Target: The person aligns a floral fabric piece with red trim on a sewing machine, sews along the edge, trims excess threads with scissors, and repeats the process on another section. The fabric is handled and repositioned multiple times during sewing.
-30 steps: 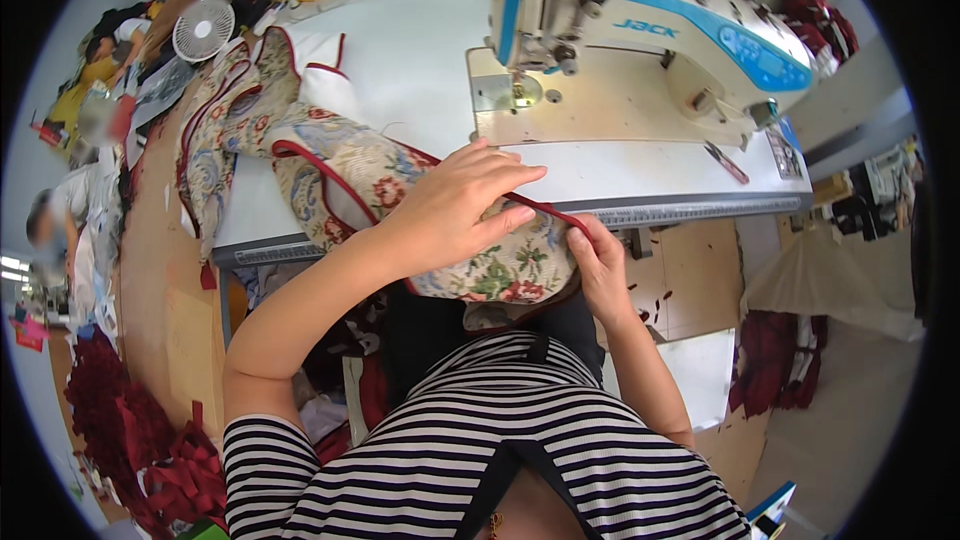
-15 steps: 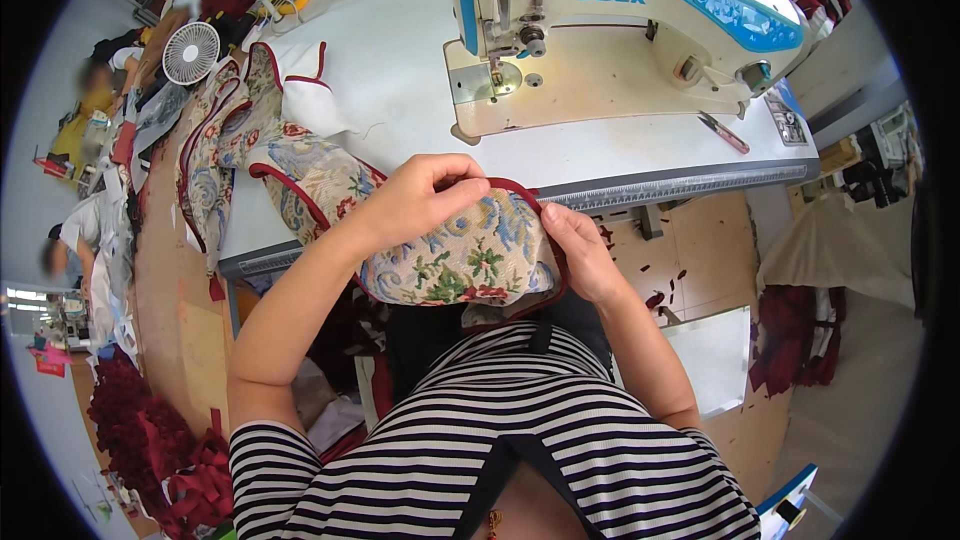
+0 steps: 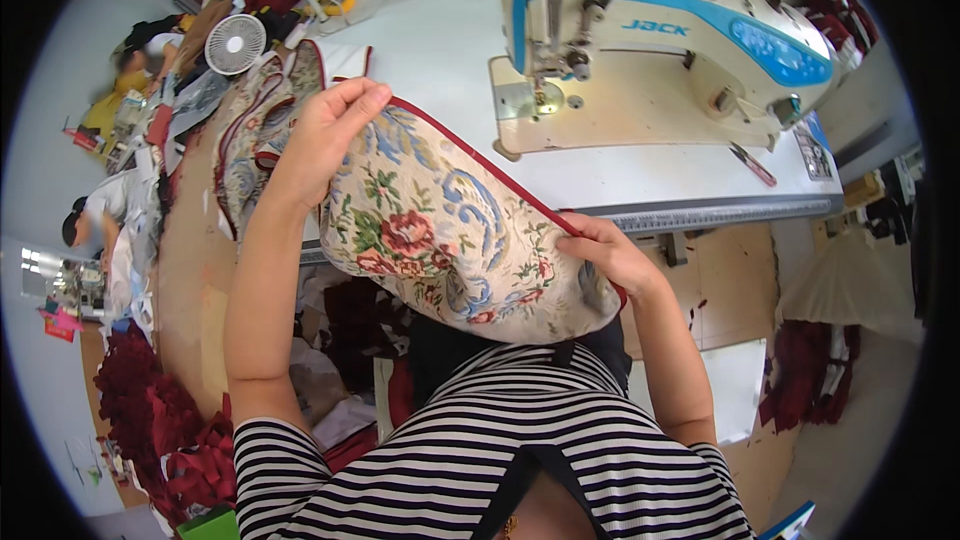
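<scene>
**Floral piece held up at the sewing table's near edge**

The floral fabric piece (image 3: 440,240), cream with red roses, blue scrolls and a dark red piped edge, is lifted off the sewing table (image 3: 420,50) and hangs in front of its near edge, between the table and the person's striped shirt (image 3: 480,460). Its piped edge runs as a taut line from upper left down to lower right.

The left hand (image 3: 325,135) is closed on the upper end of the piece, fingers curled over the piping and thumb behind the cloth, raised above the table's near-left part. The right hand (image 3: 610,255) pinches the lower end of the piping just below the table's front edge, fingers folded around the fabric.

On the table, beyond the piece, stands a white and blue sewing machine (image 3: 650,40), its needle end toward the middle of the table. At the table's left lies a heap of similar floral pieces (image 3: 250,130) with red edging. Past the table's far-left corner sits a small white fan (image 3: 236,43). Below the table's left end, dark red cloth (image 3: 150,420) is piled on the floor.
</scene>
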The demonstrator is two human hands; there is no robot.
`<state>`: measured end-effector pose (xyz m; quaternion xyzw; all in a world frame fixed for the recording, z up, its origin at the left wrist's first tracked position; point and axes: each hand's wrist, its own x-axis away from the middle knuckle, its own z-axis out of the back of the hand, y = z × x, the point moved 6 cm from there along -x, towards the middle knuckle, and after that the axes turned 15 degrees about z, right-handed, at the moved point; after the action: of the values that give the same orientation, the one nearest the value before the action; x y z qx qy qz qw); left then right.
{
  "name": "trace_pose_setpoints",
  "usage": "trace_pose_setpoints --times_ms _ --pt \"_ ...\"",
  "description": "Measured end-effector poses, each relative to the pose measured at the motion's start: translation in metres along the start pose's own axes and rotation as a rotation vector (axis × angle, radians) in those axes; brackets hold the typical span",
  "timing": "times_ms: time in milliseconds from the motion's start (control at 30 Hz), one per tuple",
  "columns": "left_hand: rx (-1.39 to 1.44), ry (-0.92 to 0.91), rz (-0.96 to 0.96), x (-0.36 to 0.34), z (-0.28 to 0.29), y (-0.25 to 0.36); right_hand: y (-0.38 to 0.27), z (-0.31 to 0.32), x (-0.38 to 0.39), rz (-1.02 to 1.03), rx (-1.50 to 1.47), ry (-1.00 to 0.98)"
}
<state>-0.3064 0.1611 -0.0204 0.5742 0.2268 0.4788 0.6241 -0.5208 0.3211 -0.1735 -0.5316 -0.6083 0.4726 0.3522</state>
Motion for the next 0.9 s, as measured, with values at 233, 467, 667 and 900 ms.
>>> trace_pose_setpoints --times_ms 233,467,667,900 --pt "0.054 0.190 -0.027 0.009 0.077 0.001 -0.002 0.027 0.006 -0.064 -0.018 0.061" --pt "0.088 0.255 0.035 0.012 0.123 -0.028 -0.003 0.036 0.005 0.075 -0.138 0.081" --pt "0.086 0.268 0.077 0.012 0.125 -0.037 0.008 0.039 0.007 0.110 -0.302 0.159" --pt "0.136 0.265 0.050 0.015 0.134 -0.044 0.008 0.041 0.003 0.159 -0.207 0.215"
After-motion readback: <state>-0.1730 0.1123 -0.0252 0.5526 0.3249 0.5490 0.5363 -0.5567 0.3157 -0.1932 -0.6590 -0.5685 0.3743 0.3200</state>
